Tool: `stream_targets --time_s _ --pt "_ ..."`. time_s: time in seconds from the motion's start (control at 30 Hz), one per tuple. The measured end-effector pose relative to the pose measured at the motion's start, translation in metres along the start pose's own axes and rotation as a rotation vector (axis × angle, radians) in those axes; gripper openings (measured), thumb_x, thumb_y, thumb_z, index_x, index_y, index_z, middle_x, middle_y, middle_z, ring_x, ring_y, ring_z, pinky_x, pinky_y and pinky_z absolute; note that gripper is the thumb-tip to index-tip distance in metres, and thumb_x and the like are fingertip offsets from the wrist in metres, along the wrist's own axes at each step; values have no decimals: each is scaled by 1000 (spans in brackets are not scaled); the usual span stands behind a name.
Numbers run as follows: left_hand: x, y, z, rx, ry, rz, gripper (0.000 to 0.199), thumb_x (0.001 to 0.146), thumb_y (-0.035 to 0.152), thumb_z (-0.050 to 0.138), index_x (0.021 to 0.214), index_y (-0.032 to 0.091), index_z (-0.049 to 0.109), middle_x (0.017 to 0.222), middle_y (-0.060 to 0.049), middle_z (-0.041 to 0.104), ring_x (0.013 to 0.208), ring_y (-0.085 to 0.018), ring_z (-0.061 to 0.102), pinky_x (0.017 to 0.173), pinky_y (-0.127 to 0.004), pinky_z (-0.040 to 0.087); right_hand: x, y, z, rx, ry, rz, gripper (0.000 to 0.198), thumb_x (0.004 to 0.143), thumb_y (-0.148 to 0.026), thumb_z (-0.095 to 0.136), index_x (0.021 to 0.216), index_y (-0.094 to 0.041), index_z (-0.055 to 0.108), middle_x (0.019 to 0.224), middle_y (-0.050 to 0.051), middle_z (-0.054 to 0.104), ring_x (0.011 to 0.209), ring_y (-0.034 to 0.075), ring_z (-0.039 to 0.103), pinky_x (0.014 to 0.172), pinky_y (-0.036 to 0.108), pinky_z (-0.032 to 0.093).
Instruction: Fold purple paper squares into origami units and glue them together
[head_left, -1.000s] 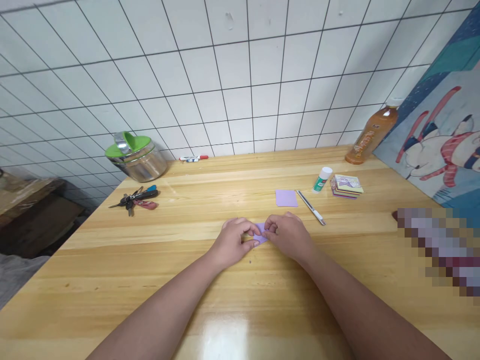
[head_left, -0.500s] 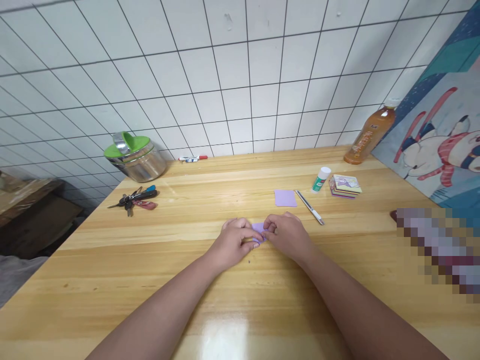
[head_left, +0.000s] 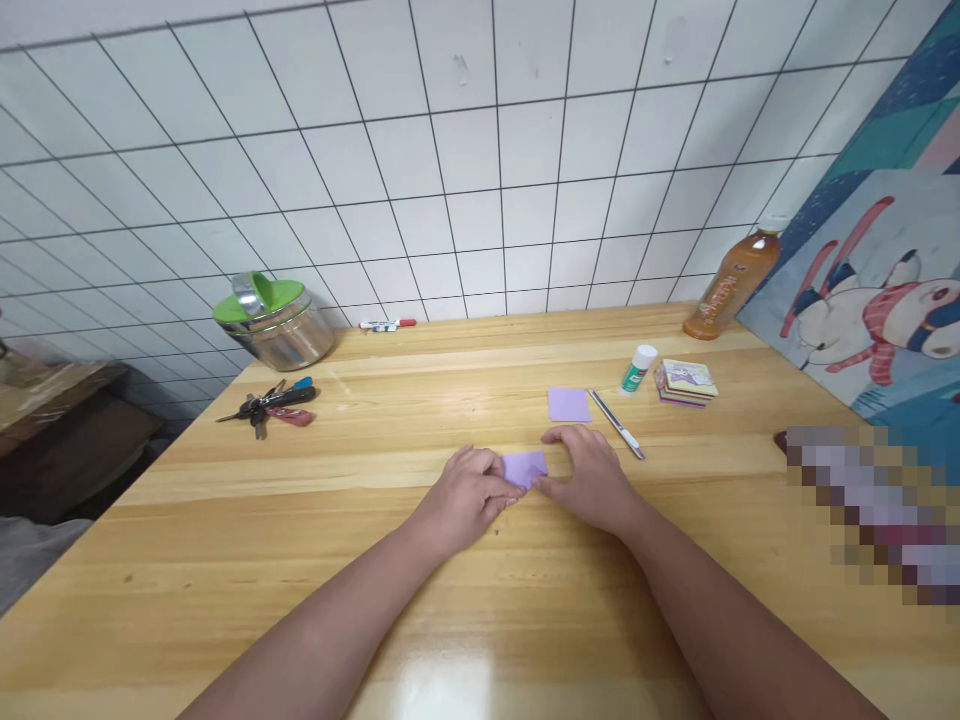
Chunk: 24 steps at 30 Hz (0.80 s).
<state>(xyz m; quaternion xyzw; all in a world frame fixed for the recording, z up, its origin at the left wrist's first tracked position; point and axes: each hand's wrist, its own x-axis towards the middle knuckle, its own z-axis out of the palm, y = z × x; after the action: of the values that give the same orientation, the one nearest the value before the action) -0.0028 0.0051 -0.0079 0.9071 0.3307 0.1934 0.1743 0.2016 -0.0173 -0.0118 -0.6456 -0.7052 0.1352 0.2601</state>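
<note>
A small piece of purple paper point(head_left: 526, 466) lies on the wooden table between my hands. My left hand point(head_left: 469, 500) is closed on its left side, with thumb and fingers at its lower edge and part of the paper hidden beneath them. My right hand point(head_left: 592, 478) is open at the paper's right side, fingers spread away from the thumb. That thumb's tip touches the lower right corner. Just beyond my right hand lie a flat purple paper square point(head_left: 568, 405) and, beside it, a slim grey and white utility knife point(head_left: 616, 425).
A glue stick point(head_left: 637, 369) and a stack of coloured paper squares point(head_left: 685, 383) stand to the right, with an orange drink bottle point(head_left: 731, 288) behind. At left are a bunch of keys point(head_left: 270, 405) and a green-lidded metal pot point(head_left: 277, 325). Markers point(head_left: 387, 325) lie by the tiled wall.
My right hand has moved slightly right and its fingers have spread off the paper, uncovering more of it. My left hand stays on the paper. The view has shifted a little.
</note>
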Motion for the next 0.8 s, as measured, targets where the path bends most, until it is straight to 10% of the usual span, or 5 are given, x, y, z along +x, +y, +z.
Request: stream_targets --time_s 0.5,0.8 --pt "1 -3 -4 34 -60 4 20 82 23 55 91 32 70 120 -4 56 119 -23 45 105 -49 26 11 3 0 -22 -49 292 51 61 -26 66 108 -26 48 118 4 50 110 27 44 88 42 28" --pt "2 3 -9 112 -7 80 17 82 27 56 89 34 70 123 -2 54 118 -21 44 106 -51 20 7 -3 0 -7 -22 13 40 75 -39 59 112 -25 52 114 6 54 110 25 44 89 40 29"
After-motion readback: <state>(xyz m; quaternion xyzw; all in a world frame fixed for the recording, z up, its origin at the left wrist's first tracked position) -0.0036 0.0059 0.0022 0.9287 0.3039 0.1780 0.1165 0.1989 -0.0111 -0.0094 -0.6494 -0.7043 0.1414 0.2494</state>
